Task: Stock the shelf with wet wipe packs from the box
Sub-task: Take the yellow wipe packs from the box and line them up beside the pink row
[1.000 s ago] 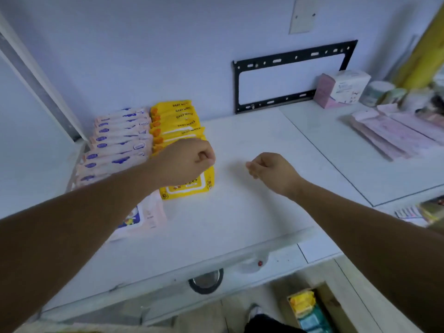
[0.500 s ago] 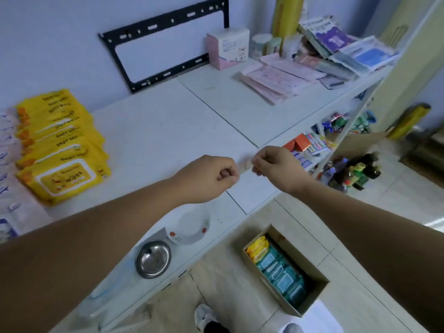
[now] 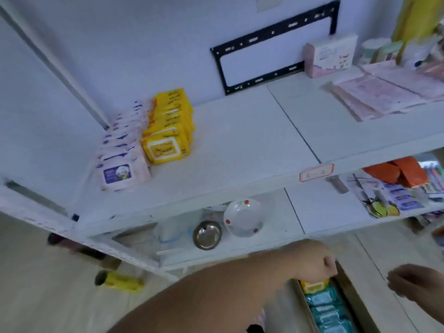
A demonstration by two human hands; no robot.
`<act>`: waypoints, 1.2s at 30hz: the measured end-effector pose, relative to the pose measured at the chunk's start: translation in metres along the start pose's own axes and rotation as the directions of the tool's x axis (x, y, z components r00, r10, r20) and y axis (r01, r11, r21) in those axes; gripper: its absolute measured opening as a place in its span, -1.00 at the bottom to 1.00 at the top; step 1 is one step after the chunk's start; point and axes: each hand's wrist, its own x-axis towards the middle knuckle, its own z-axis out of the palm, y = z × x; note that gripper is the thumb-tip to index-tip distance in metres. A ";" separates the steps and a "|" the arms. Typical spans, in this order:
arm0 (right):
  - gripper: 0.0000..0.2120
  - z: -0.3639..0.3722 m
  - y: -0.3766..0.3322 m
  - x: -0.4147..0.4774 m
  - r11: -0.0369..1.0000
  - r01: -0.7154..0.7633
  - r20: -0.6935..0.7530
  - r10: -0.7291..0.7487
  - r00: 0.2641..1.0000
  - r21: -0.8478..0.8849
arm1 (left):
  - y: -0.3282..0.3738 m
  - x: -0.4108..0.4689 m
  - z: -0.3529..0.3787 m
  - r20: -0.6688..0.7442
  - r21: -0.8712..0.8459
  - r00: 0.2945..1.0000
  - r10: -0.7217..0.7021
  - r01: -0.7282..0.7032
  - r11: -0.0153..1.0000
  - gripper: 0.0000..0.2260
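Note:
The top shelf point(image 3: 240, 140) holds a row of yellow wet wipe packs point(image 3: 168, 131) and, to their left, a row of white packs with purple labels point(image 3: 122, 159). At the bottom right, the cardboard box point(image 3: 349, 294) stands on the floor with several teal packs point(image 3: 326, 308) and one yellow pack point(image 3: 313, 286) at its far end. My left hand point(image 3: 312, 260) is a closed fist right over that yellow pack; whether it touches the pack is unclear. My right hand point(image 3: 413, 282) hovers to the right of the box, blurred, with fingers curled and nothing visible in it.
The lower shelf carries a steel bowl point(image 3: 207, 234) and a white bowl with red dots point(image 3: 242, 217). Stationery and orange packs point(image 3: 396, 174) fill its right part. A pink box point(image 3: 329, 56) and pink sheets lie on the top shelf at right. A yellow roll point(image 3: 120, 281) lies on the floor.
Both hands have dropped from shelf height down to the box on the floor. The view has swung and now looks lower, with motion blur.

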 end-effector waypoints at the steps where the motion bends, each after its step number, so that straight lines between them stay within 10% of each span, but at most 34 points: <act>1: -0.28 0.003 0.006 0.009 0.999 -0.014 0.039 0.016 0.999 -0.042 | -0.005 -0.004 0.005 0.000 -0.001 0.999 -0.039 0.039 0.999 -0.78; 4: -0.88 0.018 -0.022 0.001 0.979 0.024 0.125 0.001 0.992 -0.201 | -0.018 -0.010 0.010 0.005 -0.102 0.988 -0.154 0.154 0.983 -0.78; 36: -0.73 0.201 0.216 0.227 0.959 -0.275 0.158 0.282 0.946 -0.066 | -0.218 0.299 0.305 0.238 -0.147 0.909 -0.343 0.383 0.912 -0.84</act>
